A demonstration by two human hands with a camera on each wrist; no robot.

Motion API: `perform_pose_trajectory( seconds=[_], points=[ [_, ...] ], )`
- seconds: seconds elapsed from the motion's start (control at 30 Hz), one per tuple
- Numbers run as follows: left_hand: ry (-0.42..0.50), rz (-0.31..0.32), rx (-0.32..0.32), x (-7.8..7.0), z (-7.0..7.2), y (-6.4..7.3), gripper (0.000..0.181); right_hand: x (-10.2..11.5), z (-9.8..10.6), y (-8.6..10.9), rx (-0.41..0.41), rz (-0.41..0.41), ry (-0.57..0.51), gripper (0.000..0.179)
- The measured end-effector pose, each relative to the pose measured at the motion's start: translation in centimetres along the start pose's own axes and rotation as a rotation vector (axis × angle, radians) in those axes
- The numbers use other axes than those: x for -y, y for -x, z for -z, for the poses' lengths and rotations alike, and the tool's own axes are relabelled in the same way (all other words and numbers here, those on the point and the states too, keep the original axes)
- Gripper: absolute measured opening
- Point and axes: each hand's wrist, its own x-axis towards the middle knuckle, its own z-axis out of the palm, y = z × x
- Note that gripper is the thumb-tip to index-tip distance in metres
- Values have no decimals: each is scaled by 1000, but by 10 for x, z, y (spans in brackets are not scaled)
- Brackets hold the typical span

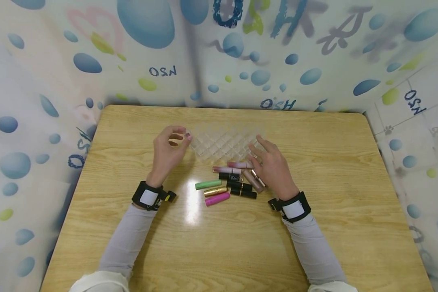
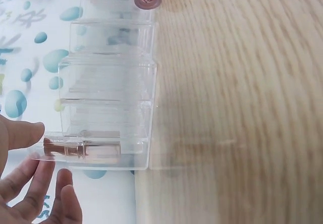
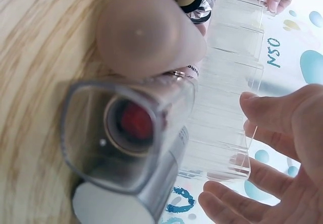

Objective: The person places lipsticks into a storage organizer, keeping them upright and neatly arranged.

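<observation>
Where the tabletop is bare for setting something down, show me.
Free: wooden tabletop right of the right sleeve, left of the left sleeve, and between them, nearer than the magenta tube. Crowded: mid-table, where lipstick tubes cluster by the clear compartmented organizer.

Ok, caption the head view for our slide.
Left hand and right hand at opposite ends of a clear organizer, cosmetic tubes clustered on the wooden table.
</observation>
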Motion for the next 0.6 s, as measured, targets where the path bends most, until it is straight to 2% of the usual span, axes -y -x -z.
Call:
perform_pose_trajectory(
  seconds=[0.27, 0.6],
  points=[
    [-84, 11, 19, 7, 1, 3, 28, 2, 1, 1, 5, 0, -8, 40],
    [-88, 11, 34, 9, 1, 4, 29, 1, 1, 1, 1, -6, -34, 40]
  ],
)
